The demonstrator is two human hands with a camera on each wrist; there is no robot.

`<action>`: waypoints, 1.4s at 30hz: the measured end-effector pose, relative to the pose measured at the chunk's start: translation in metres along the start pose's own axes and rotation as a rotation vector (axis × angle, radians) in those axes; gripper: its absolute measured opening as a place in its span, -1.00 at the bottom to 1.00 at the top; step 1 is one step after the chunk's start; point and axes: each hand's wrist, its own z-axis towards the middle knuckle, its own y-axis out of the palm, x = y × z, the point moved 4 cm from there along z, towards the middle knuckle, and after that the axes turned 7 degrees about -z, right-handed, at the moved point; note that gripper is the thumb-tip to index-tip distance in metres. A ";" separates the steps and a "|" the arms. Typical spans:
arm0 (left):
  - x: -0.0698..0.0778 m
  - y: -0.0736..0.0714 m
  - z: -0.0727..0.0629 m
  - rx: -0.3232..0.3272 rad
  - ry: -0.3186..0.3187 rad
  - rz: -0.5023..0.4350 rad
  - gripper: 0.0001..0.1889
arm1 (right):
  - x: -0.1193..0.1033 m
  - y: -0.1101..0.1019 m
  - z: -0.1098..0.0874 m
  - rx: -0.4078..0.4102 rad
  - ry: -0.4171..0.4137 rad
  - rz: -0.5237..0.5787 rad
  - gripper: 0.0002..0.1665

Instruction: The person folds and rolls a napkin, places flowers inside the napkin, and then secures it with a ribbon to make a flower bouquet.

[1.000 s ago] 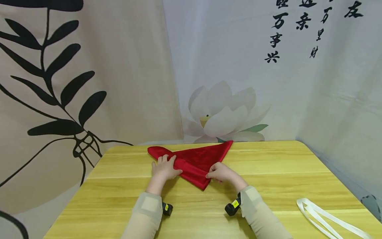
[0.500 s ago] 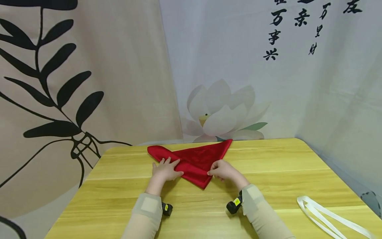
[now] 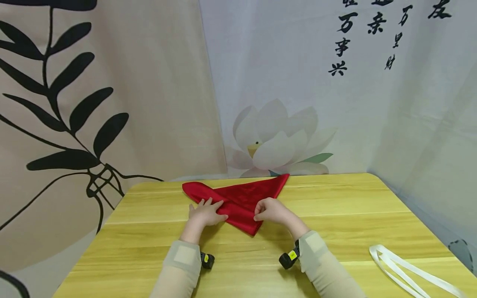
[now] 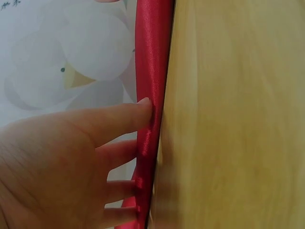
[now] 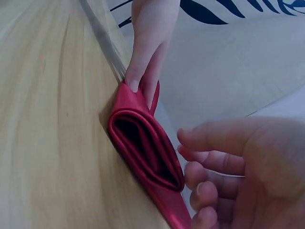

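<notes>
Head view: A red cloth [image 3: 247, 192] lies near the far edge of the wooden desk [image 3: 238, 265], one pointed corner reaching that edge, its near side turned up into a thick roll [image 3: 238, 213]. The roll's long axis slants from the far left down toward the near edge on the right, with both hands along it. A left hand [image 3: 206, 213], fingers spread, rests on its left stretch; a right hand [image 3: 273, 212], thumb and fingers bent, is the nearer to its right end, which lies just left of those fingertips. Against the frame half a second earlier, the right hand sits slightly farther left over the fabric, while the left hand and the cloth look nearly unmoved. A white ribbon [image 3: 428, 277] trails toward the desk's near right corner, and a lotus-print backdrop [image 3: 275, 140] hangs beyond the far edge.

Left wrist view: The left thumb tip presses the red fabric, the fingers standing apart and reaching it farther along.

Right wrist view: The roll's end faces the camera, layered and hollow. The right hand's fingers are loosely curled and clamped on nothing, the thumb just off the fabric; whether a lower fingertip brushes it cannot be told.
</notes>
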 end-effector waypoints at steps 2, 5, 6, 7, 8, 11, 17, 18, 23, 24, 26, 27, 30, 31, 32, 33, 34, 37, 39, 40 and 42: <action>0.000 -0.001 0.000 0.001 -0.001 -0.001 -0.32 | 0.001 0.000 0.000 0.005 -0.026 0.002 -0.91; 0.000 -0.001 0.000 0.001 -0.004 -0.005 -0.32 | 0.004 0.000 -0.001 0.006 -0.042 0.017 -0.95; 0.000 -0.001 0.000 0.001 -0.004 -0.006 -0.32 | 0.005 0.001 0.000 0.001 -0.043 0.021 -0.94; 0.000 -0.001 0.000 0.001 -0.004 -0.005 -0.32 | 0.007 0.001 0.000 -0.006 -0.042 0.022 -0.91; 0.000 -0.002 0.000 0.001 -0.005 -0.007 -0.32 | 0.008 0.002 0.000 -0.016 -0.038 0.025 -0.89; 0.000 -0.002 0.000 0.006 -0.003 -0.009 -0.31 | 0.012 0.005 0.002 -0.046 -0.025 0.014 -0.78; 0.003 -0.005 -0.002 0.015 0.014 0.000 -0.31 | 0.015 0.005 0.003 -0.054 -0.035 -0.024 -0.66; 0.004 -0.005 -0.002 0.016 0.019 -0.003 -0.31 | 0.015 0.005 0.003 -0.048 -0.036 -0.029 -0.66; 0.009 -0.007 -0.006 0.010 0.049 -0.015 -0.30 | 0.016 0.004 0.003 -0.025 -0.033 -0.054 -0.67; 0.009 -0.007 -0.006 0.007 0.052 -0.017 -0.30 | 0.016 0.004 0.003 -0.021 -0.030 -0.056 -0.68; 0.010 -0.007 -0.007 0.001 0.054 -0.013 -0.30 | 0.016 0.005 0.003 -0.013 -0.024 -0.055 -0.69; 0.011 -0.007 -0.008 -0.001 0.052 -0.011 -0.30 | 0.016 0.005 0.002 -0.008 -0.022 -0.051 -0.70; 0.011 -0.008 -0.009 -0.006 0.045 -0.006 -0.30 | 0.018 0.007 0.003 0.010 -0.027 -0.042 -0.71; 0.011 -0.008 -0.009 -0.006 0.044 -0.008 -0.31 | 0.018 0.008 0.003 0.016 -0.026 -0.039 -0.70; 0.011 -0.008 -0.009 -0.006 0.042 -0.010 -0.31 | 0.019 0.008 0.003 0.024 -0.024 -0.040 -0.70; 0.011 -0.008 -0.009 -0.006 0.041 -0.010 -0.31 | 0.020 0.009 0.004 0.034 -0.022 -0.044 -0.69; 0.011 -0.008 -0.009 -0.005 0.040 -0.010 -0.30 | 0.021 0.010 0.004 0.042 -0.020 -0.047 -0.68; 0.011 -0.008 -0.009 -0.003 0.038 -0.004 -0.30 | 0.025 0.012 0.006 0.062 -0.011 -0.063 -0.67; 0.011 -0.007 -0.008 -0.002 0.036 0.003 -0.30 | 0.025 0.013 0.006 0.074 -0.015 -0.076 -0.67; 0.011 -0.007 -0.008 -0.001 0.035 0.005 -0.30 | 0.025 0.013 0.006 0.072 -0.016 -0.080 -0.67; 0.010 -0.005 -0.007 -0.001 0.034 0.006 -0.30 | 0.023 0.011 0.005 0.069 -0.019 -0.100 -0.66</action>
